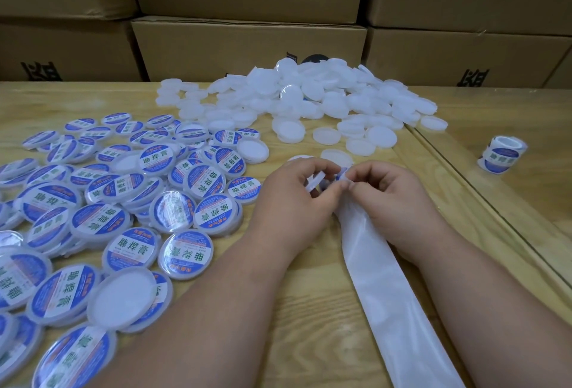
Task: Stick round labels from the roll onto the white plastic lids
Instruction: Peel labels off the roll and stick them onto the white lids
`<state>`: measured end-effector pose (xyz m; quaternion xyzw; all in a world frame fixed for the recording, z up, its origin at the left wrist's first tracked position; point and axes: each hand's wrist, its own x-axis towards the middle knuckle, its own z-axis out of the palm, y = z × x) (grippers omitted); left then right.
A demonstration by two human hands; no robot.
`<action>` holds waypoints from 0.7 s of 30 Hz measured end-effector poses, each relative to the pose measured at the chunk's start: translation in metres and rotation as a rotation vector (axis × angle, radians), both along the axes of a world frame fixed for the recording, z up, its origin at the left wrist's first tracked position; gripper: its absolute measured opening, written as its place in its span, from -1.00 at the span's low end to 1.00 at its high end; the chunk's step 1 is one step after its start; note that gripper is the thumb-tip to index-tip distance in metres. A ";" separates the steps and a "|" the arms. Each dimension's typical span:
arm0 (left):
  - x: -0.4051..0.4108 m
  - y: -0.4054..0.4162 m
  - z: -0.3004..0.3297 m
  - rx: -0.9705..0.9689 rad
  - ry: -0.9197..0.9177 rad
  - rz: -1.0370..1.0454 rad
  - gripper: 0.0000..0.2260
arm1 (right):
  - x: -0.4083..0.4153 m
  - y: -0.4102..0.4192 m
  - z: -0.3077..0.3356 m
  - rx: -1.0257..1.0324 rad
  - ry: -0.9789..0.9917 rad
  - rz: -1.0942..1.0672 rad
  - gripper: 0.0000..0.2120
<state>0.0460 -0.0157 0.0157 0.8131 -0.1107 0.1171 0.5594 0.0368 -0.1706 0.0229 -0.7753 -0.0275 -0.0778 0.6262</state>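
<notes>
A heap of plain round white plastic lids [312,100] lies far across the wooden table; blue-and-white labelled lids [123,202] spread left; a small label roll [501,155] stands right.

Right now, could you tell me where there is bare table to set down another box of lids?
Bare wood lies between the unlabelled lid pile and the label roll, and along the right edge beyond the right hand. The left side is crowded with labelled lids.
</notes>
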 end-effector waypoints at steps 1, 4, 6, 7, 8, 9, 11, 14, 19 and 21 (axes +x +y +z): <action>0.000 0.000 0.000 0.007 -0.005 -0.005 -0.89 | 0.001 0.000 0.000 0.013 0.001 0.007 -0.79; -0.001 0.000 0.000 0.007 -0.016 -0.012 -0.91 | -0.001 0.001 0.002 0.059 0.018 0.033 -0.85; -0.001 0.000 0.000 -0.001 -0.018 -0.012 -0.94 | -0.002 0.001 0.003 0.044 0.032 0.032 -0.84; 0.000 0.000 0.000 -0.007 -0.018 -0.010 -0.94 | -0.002 0.001 0.002 0.024 0.032 0.039 -0.83; 0.000 0.000 0.000 -0.012 -0.018 -0.007 -0.93 | -0.003 0.002 0.002 0.000 0.030 0.050 -0.82; 0.000 0.000 -0.001 -0.013 -0.018 -0.004 -0.91 | -0.003 0.002 0.002 -0.017 0.026 0.062 -0.82; 0.001 0.000 -0.002 -0.015 -0.019 0.003 -0.90 | -0.003 0.002 0.001 -0.027 0.018 0.067 -0.84; 0.002 0.000 -0.002 -0.023 -0.032 0.016 -0.88 | -0.001 0.001 0.001 -0.025 0.011 0.045 -0.84; 0.001 -0.002 -0.002 -0.040 -0.052 0.057 -0.82 | 0.001 0.001 -0.001 -0.062 -0.015 -0.007 -0.71; 0.001 -0.002 -0.002 -0.048 -0.067 0.083 -0.79 | 0.001 0.001 -0.001 -0.069 -0.017 -0.027 -0.71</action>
